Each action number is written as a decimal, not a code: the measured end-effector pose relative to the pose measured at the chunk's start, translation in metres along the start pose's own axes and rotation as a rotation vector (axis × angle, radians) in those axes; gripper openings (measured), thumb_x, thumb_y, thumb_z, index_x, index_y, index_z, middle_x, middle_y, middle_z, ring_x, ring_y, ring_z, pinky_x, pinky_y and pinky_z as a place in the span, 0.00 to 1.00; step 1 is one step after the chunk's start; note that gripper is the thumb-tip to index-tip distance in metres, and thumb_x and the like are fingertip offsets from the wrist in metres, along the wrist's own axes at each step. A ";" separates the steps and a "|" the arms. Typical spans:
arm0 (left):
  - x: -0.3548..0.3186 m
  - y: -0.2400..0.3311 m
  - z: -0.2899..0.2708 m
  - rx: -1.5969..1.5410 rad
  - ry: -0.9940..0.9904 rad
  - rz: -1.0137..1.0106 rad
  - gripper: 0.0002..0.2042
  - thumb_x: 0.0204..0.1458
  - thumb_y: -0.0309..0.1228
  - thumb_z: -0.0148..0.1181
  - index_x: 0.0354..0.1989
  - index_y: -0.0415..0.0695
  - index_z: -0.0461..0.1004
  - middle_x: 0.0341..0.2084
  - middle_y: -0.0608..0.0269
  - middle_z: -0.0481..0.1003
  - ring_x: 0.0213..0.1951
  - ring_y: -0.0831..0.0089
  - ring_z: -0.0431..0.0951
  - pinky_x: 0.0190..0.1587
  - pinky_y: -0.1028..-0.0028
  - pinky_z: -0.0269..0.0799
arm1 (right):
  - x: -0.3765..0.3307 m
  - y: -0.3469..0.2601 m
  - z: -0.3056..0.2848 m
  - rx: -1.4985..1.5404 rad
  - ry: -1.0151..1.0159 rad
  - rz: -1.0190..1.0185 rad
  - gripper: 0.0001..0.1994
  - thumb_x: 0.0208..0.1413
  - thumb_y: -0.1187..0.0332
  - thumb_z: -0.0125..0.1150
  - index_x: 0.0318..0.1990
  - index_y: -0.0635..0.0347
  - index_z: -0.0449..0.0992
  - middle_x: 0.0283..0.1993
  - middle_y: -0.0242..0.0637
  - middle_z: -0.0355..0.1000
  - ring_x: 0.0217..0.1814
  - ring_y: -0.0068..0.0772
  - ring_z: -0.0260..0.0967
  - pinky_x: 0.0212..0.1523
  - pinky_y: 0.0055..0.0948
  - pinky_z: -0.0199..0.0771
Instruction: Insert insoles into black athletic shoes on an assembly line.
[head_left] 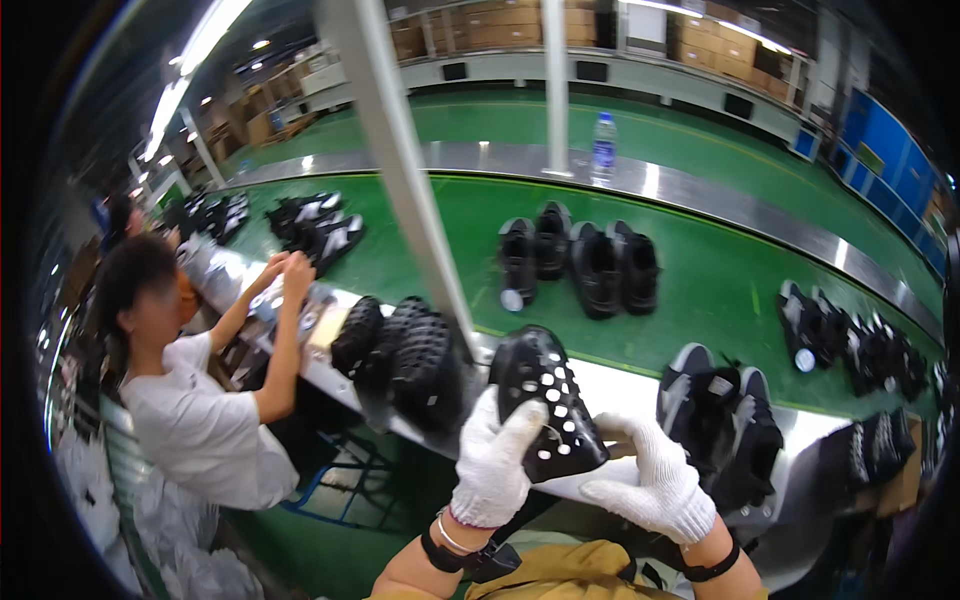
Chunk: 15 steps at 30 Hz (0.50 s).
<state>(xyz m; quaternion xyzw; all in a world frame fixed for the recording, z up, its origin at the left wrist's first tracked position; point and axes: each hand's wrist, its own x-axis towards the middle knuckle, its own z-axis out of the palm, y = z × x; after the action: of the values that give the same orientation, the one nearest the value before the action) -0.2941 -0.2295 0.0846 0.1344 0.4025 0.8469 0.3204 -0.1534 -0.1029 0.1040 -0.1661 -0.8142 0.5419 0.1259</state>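
Note:
My left hand [497,455], in a white knit glove, grips a black shoe-shaped form [545,400] covered with rows of white round spots or holes. Its thumb lies across the form's face. Close by the form's lower right end is my right hand [655,475], gloved the same way. Thumb and fingers of that hand stand apart, and I see nothing between them; whether its fingertips touch the form I cannot tell. Just beyond it, grey-and-black shoes [715,410] rest on the white bench edge. Left of the form, several similar black knobbly forms [405,350] lie in a row.
Shoe pairs [597,270] sit on the green belt [460,240], with more shoes [850,340] at right. A white post [410,150] rises beside the belt. A bottle [604,148] stands on the metal ledge. A person in white [205,410] works at left, near a blue stool frame [345,490].

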 end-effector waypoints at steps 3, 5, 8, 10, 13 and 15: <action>-0.007 -0.019 0.041 0.065 -0.032 -0.027 0.16 0.61 0.24 0.51 0.57 0.35 0.66 0.45 0.58 0.76 0.42 0.72 0.79 0.49 0.70 0.79 | -0.011 0.009 -0.001 -0.029 0.219 -0.084 0.39 0.45 0.65 0.79 0.62 0.72 0.64 0.53 0.52 0.73 0.54 0.40 0.74 0.55 0.35 0.74; -0.012 -0.039 0.062 0.073 0.001 -0.012 0.16 0.62 0.25 0.50 0.58 0.36 0.66 0.46 0.58 0.76 0.45 0.70 0.79 0.51 0.69 0.77 | -0.017 0.021 -0.001 0.054 0.354 -0.100 0.38 0.44 0.68 0.79 0.62 0.71 0.65 0.52 0.50 0.73 0.54 0.38 0.73 0.56 0.34 0.73; -0.013 -0.059 0.075 0.172 -0.168 -0.131 0.17 0.65 0.27 0.49 0.61 0.37 0.65 0.48 0.56 0.76 0.45 0.69 0.79 0.52 0.67 0.76 | -0.042 0.042 -0.032 -0.039 0.559 -0.219 0.35 0.47 0.66 0.77 0.61 0.69 0.68 0.51 0.52 0.74 0.52 0.41 0.75 0.54 0.35 0.75; -0.006 -0.074 0.061 0.534 -0.343 0.038 0.14 0.66 0.28 0.49 0.55 0.34 0.71 0.46 0.55 0.77 0.45 0.68 0.78 0.52 0.67 0.74 | -0.082 0.034 -0.072 -0.259 0.709 -0.137 0.32 0.44 0.67 0.78 0.58 0.69 0.71 0.50 0.50 0.74 0.51 0.41 0.76 0.54 0.35 0.75; 0.015 -0.101 0.046 0.743 -0.375 0.099 0.12 0.63 0.29 0.56 0.50 0.34 0.76 0.43 0.57 0.79 0.45 0.70 0.78 0.53 0.69 0.73 | -0.133 0.034 -0.115 0.123 0.963 0.182 0.25 0.44 0.77 0.68 0.54 0.70 0.73 0.44 0.40 0.76 0.42 0.29 0.76 0.45 0.28 0.78; 0.028 -0.121 0.044 0.994 -0.453 0.168 0.15 0.59 0.31 0.61 0.51 0.34 0.77 0.41 0.52 0.80 0.43 0.67 0.80 0.48 0.73 0.75 | -0.163 0.036 -0.133 0.330 0.982 0.298 0.25 0.42 0.75 0.69 0.51 0.68 0.75 0.34 0.35 0.76 0.25 0.19 0.70 0.26 0.21 0.72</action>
<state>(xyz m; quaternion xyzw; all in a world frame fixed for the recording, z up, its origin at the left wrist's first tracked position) -0.2412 -0.1286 0.0186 0.4800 0.6628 0.5273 0.2284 0.0514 -0.0445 0.1174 -0.4916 -0.5310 0.5333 0.4380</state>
